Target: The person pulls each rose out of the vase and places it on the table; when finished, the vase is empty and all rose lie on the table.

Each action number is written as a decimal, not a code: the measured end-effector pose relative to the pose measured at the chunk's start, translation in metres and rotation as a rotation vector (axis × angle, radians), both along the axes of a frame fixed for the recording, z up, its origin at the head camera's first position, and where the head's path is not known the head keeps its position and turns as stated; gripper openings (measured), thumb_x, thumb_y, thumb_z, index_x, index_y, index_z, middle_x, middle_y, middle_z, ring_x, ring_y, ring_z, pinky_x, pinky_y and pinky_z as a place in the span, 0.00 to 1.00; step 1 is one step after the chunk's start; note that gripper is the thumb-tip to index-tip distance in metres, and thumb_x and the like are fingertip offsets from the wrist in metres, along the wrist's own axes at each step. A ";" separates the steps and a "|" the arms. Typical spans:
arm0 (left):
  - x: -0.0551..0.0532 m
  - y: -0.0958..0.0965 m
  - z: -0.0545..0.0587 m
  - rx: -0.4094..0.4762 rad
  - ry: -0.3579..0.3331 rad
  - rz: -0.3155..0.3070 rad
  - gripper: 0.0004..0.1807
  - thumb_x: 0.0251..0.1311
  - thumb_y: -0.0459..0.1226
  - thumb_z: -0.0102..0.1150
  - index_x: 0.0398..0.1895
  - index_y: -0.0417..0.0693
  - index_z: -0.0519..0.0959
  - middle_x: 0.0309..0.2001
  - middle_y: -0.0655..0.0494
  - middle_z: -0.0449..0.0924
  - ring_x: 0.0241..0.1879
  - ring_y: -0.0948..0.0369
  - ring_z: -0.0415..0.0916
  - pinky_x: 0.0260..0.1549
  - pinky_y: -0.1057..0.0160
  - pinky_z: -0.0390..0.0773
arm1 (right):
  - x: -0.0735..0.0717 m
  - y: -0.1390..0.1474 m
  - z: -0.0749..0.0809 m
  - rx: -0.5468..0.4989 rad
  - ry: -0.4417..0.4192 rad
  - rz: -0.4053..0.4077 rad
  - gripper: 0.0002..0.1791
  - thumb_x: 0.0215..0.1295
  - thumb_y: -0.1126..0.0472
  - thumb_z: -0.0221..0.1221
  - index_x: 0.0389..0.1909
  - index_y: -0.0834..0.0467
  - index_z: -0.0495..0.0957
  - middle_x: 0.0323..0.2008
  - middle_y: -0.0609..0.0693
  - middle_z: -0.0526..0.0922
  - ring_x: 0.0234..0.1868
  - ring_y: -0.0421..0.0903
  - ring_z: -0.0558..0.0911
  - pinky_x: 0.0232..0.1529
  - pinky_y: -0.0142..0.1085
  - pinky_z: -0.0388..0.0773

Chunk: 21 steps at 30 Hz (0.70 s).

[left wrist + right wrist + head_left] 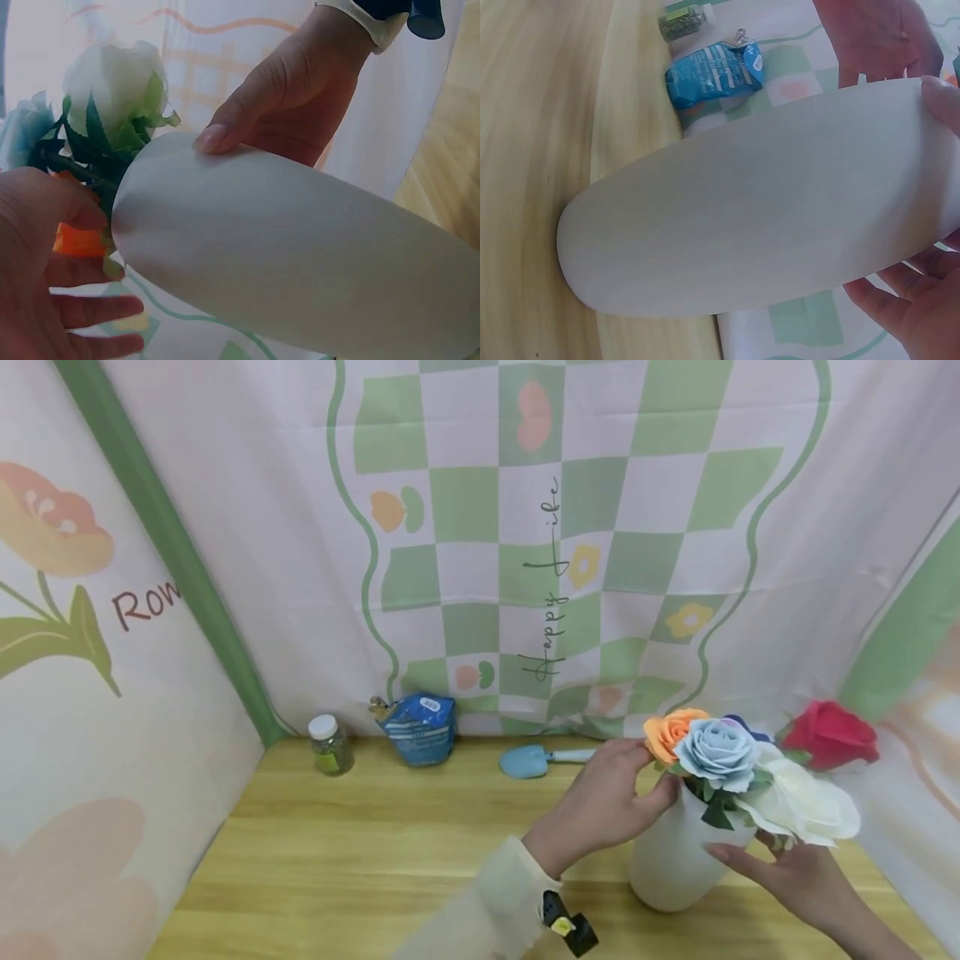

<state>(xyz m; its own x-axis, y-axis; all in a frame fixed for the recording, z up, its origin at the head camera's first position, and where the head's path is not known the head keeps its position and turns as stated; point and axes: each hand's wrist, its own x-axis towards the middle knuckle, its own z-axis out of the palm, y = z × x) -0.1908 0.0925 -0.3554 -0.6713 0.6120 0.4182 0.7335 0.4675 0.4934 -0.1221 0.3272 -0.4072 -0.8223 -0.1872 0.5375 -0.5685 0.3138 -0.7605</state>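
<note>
A white vase (667, 868) stands on the table, filled with artificial flowers: an orange rose (670, 737), a light blue rose (717, 753), a white flower (806, 802) and a partly hidden dark blue one. At the vase's mouth my left hand (607, 793) pinches the orange rose between thumb and index finger; its other fingers stretch out straight in the left wrist view. My right hand (806, 881) grips the vase near its rim, thumb on the near side and fingers around the far side. Stems inside the vase are hidden.
A red rose (831, 735) shows behind the white flower; where its stem goes is hidden. Along the back edge are a light blue trowel (525, 762), a blue bag (420, 731) and a white-lidded jar (330, 747). Printed curtains (300, 568) hang around the table.
</note>
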 end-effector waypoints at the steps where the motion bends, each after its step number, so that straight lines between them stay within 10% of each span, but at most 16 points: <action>1: 0.000 0.002 0.000 0.003 0.004 0.007 0.22 0.74 0.48 0.48 0.68 0.60 0.73 0.66 0.68 0.76 0.67 0.68 0.71 0.69 0.70 0.68 | 0.000 0.000 0.000 -0.006 0.000 0.006 0.57 0.41 0.91 0.63 0.76 0.66 0.51 0.72 0.43 0.66 0.67 0.25 0.70 0.57 0.15 0.73; 21: -0.001 0.023 -0.001 0.348 -0.292 0.092 0.24 0.53 0.40 0.74 0.55 0.54 0.82 0.51 0.63 0.82 0.50 0.77 0.74 0.49 0.78 0.74 | 0.003 0.000 -0.005 0.130 -0.051 -0.172 0.58 0.47 0.86 0.65 0.78 0.54 0.50 0.70 0.31 0.63 0.64 0.17 0.67 0.53 0.10 0.71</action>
